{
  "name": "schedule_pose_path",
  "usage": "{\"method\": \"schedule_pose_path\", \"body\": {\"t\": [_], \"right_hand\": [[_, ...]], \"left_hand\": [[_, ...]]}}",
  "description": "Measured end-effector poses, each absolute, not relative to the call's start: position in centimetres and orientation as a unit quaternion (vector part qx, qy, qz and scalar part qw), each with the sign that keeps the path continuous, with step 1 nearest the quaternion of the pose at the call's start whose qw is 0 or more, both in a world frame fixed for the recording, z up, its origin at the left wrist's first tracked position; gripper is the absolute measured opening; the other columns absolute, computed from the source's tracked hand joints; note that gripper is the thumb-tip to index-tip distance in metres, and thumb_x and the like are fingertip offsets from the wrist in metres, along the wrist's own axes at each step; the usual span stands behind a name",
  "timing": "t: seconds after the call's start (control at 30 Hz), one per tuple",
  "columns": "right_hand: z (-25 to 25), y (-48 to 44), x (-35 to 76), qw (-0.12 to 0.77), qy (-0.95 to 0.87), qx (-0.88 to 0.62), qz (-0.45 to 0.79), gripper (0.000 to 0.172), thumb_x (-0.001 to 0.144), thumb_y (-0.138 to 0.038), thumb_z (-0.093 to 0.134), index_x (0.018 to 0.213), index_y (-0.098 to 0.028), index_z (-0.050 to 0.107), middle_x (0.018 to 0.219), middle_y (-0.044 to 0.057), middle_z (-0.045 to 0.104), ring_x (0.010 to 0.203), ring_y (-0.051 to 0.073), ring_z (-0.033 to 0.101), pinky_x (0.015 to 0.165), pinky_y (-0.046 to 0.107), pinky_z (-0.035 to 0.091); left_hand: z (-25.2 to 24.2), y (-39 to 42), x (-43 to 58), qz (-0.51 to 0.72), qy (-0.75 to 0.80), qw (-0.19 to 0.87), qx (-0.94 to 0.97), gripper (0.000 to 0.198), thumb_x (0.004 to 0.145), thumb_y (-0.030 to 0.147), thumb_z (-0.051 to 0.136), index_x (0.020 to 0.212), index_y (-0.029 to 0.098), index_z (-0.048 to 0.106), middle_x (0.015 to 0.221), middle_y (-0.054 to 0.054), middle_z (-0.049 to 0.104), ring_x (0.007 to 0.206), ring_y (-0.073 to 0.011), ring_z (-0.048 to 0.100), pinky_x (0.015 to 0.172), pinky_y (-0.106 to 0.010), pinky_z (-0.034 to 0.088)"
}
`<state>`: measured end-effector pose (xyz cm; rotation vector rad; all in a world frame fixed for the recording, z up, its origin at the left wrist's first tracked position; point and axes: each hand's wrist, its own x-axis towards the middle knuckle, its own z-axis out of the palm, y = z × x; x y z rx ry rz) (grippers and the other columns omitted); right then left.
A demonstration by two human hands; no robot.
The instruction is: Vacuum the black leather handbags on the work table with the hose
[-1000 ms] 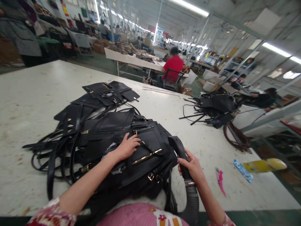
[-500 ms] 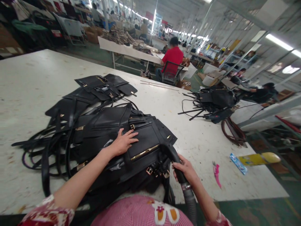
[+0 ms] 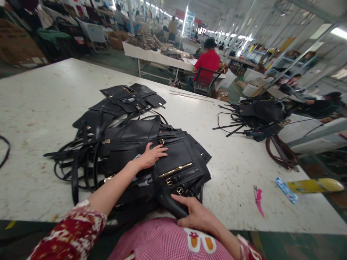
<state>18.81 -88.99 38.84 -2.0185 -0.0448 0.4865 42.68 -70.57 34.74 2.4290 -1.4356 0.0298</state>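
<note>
My left hand (image 3: 152,156) lies with fingers spread on the top piece of a stack of black leather bags (image 3: 176,153). This piece has a gold zipper (image 3: 177,169) and several gold buckles near it. Straps (image 3: 78,159) trail off the stack's left side. In my right hand (image 3: 197,215) is a curved black hose nozzle (image 3: 169,202), held close to my apron. Its mouth end rests at or just over the stack's near edge, below the zipper. My right fingers wrap the nozzle's far side, partly hidden.
Another pile of black bags (image 3: 121,103) lies farther back, and a third (image 3: 260,112) at the right beside brown straps (image 3: 280,151). Pink thread snips (image 3: 258,200), a blue-white packet (image 3: 286,190) and a yellow item (image 3: 314,185) lie at right. Someone in red (image 3: 208,63) sits beyond the table.
My right hand has moved the nozzle left and toward me, from the stack's right edge to its near edge. My left hand stays on the same piece; the view has shifted slightly.
</note>
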Motion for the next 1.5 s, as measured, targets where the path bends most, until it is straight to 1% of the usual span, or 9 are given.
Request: {"method": "schedule_pose_path", "body": {"t": [0.13, 0.33, 0.53, 0.63, 0.77, 0.87, 0.97, 1.27, 1.5], "right_hand": [[38.0, -87.4, 20.1, 0.471, -0.078, -0.855, 0.202, 0.076, 0.056, -0.017, 0.066, 0.128, -0.025, 0.043, 0.115, 0.001, 0.059, 0.09, 0.02, 0.058, 0.078, 0.028, 0.045], [38.9, -88.3, 19.2, 0.396, -0.133, -0.878, 0.233, 0.069, 0.059, -0.019, 0.063, 0.125, -0.027, 0.047, 0.08, -0.006, 0.063, 0.068, 0.014, 0.057, 0.058, 0.019, 0.041], [38.2, -85.7, 19.6, 0.448, -0.121, -0.864, 0.194, 0.07, 0.057, -0.019, 0.065, 0.124, -0.028, 0.047, 0.088, -0.004, 0.063, 0.07, 0.014, 0.055, 0.061, 0.022, 0.042], [38.0, -86.3, 20.0, 0.552, -0.046, -0.816, 0.163, 0.074, 0.059, -0.017, 0.063, 0.129, -0.029, 0.041, 0.095, -0.003, 0.061, 0.063, 0.011, 0.053, 0.056, 0.021, 0.043], [38.2, -88.8, 19.9, 0.616, 0.026, -0.76, 0.206, 0.077, 0.062, -0.017, 0.061, 0.133, -0.028, 0.033, 0.076, -0.005, 0.059, 0.043, 0.007, 0.045, 0.04, 0.018, 0.038], [38.3, -89.1, 20.1, 0.624, 0.003, -0.744, 0.237, 0.074, 0.06, -0.014, 0.064, 0.128, -0.029, 0.041, 0.073, -0.006, 0.057, 0.046, 0.006, 0.046, 0.041, 0.017, 0.038], [38.2, -87.8, 21.0, 0.643, -0.016, -0.734, 0.217, 0.071, 0.058, -0.012, 0.065, 0.125, -0.028, 0.046, 0.076, -0.006, 0.058, 0.048, 0.006, 0.047, 0.043, 0.016, 0.039], [37.4, -85.5, 27.1, 0.706, -0.029, -0.683, 0.185, 0.077, 0.06, -0.021, 0.067, 0.13, -0.026, 0.036, 0.078, -0.003, 0.061, 0.037, 0.007, 0.049, 0.031, 0.019, 0.041], [39.8, -86.1, 30.0, 0.739, -0.007, -0.672, 0.039, 0.077, 0.06, -0.02, 0.069, 0.13, -0.024, 0.037, 0.075, -0.003, 0.062, 0.041, 0.008, 0.052, 0.034, 0.018, 0.042]], "left_hand": [[34.4, -70.7, 42.7, 0.015, -0.494, 0.177, 0.851, 0.047, 0.08, 0.005, 0.034, 0.112, 0.034, 0.053, 0.134, -0.001, 0.045, 0.127, -0.0223, 0.03, 0.098, -0.058, 0.001], [33.9, -70.7, 42.8, 0.019, -0.495, 0.183, 0.849, 0.047, 0.078, 0.005, 0.038, 0.111, 0.035, 0.054, 0.134, 0.0, 0.045, 0.127, -0.0212, 0.031, 0.099, -0.056, 0.001], [34.2, -70.9, 42.9, -0.011, -0.474, 0.235, 0.849, 0.05, 0.072, 0.003, 0.04, 0.107, 0.034, 0.058, 0.132, 0.001, 0.047, 0.127, -0.0213, 0.031, 0.101, -0.055, -0.001], [35.3, -70.5, 43.2, -0.043, -0.431, 0.336, 0.837, 0.045, 0.07, 0.007, 0.041, 0.105, 0.028, 0.06, 0.123, -0.001, 0.056, 0.118, -0.0201, 0.044, 0.103, -0.051, 0.013], [36.7, -68.3, 43.5, 0.023, -0.287, 0.516, 0.807, 0.032, 0.074, 0.021, 0.041, 0.098, 0.017, 0.062, 0.098, -0.004, 0.066, 0.095, -0.0181, 0.057, 0.091, -0.035, 0.039], [36.6, -66.6, 43.7, 0.129, -0.216, 0.471, 0.845, 0.028, 0.072, 0.024, 0.046, 0.094, 0.018, 0.062, 0.098, -0.004, 0.062, 0.097, -0.0189, 0.054, 0.092, -0.034, 0.039], [36.0, -65.6, 43.9, 0.139, -0.236, 0.413, 0.869, 0.029, 0.07, 0.023, 0.048, 0.096, 0.02, 0.061, 0.101, -0.003, 0.058, 0.101, -0.0192, 0.051, 0.094, -0.036, 0.037], [34.7, -65.5, 43.7, 0.161, -0.216, 0.437, 0.858, 0.031, 0.077, 0.023, 0.038, 0.101, 0.019, 0.057, 0.108, -0.005, 0.055, 0.106, -0.0176, 0.049, 0.094, -0.033, 0.038], [34.4, -66.0, 43.5, 0.199, -0.208, 0.365, 0.885, 0.034, 0.079, 0.038, 0.044, 0.105, 0.019, 0.053, 0.109, -0.007, 0.054, 0.105, -0.0224, 0.047, 0.093, -0.037, 0.037]]}}
